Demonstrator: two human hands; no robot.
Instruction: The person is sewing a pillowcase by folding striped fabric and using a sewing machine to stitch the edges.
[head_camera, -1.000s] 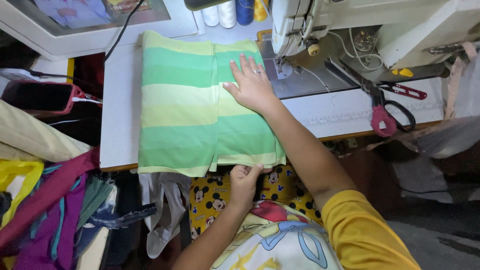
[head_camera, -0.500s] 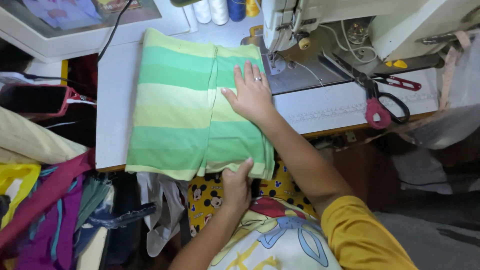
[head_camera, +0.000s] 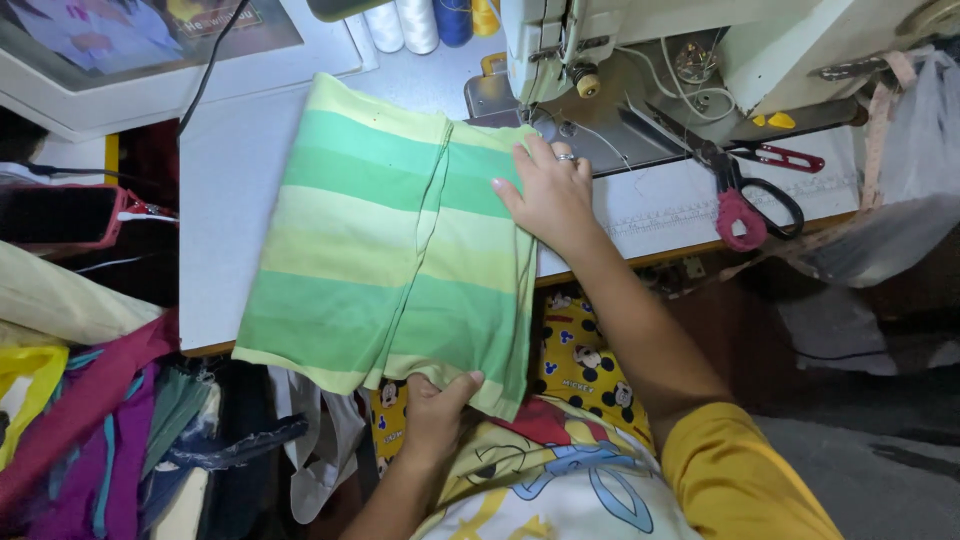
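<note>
Right hand (head_camera: 550, 195) lies flat on the striped green fabric (head_camera: 390, 250); left hand (head_camera: 437, 400) pinches its near hem, which could slip off the table (head_camera: 215, 200) edge

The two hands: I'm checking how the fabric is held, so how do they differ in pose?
The right hand lies flat on top of the green striped fabric, near the sewing machine; the left hand pinches its near hem at the table edge. The right hand wears a ring; the left shows none. Both touch the fabric.

Both hands (head_camera: 545, 190) on green striped cloth (head_camera: 390, 245)
</note>
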